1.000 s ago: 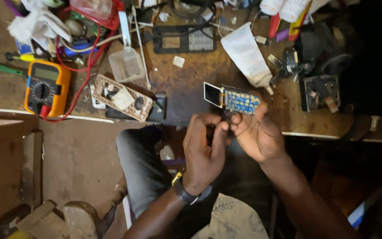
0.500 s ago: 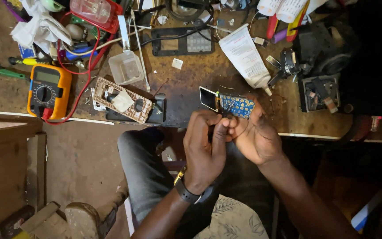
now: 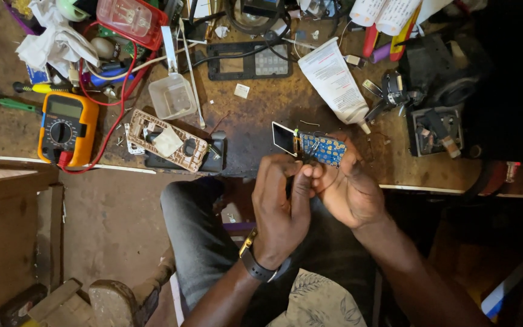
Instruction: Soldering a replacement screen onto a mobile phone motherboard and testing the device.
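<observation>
Since the earlier frames the small blue circuit board with its pale rectangular screen [image 3: 313, 145] has drifted only slightly, edging lower and closer to the near edge of the worn brown wooden surface [image 3: 255, 121], while both hands have stayed closed around it. The board lies with its long axis running left to right, screen end pointing to the person's left and the blue end tucked into the right hand [image 3: 349, 191], whose fingers [image 3: 340, 158] are wrapped around and clamped on that end from below and behind. The left hand [image 3: 279, 206] sits just beside it, lower and to the left, its fingers [image 3: 301, 175] pinched together against the board's near edge, just under the join between screen and board; whether they nip a tool or a small part I cannot tell. So the board is held just above the surface's front edge, and the screen end juts free, up and to the left of both hands. Well apart to the left lie a tan opened phone shell [image 3: 167, 140] and an orange multimeter with red leads [image 3: 68, 128]; a white tube [image 3: 334, 79] lies just beyond the hands.
</observation>
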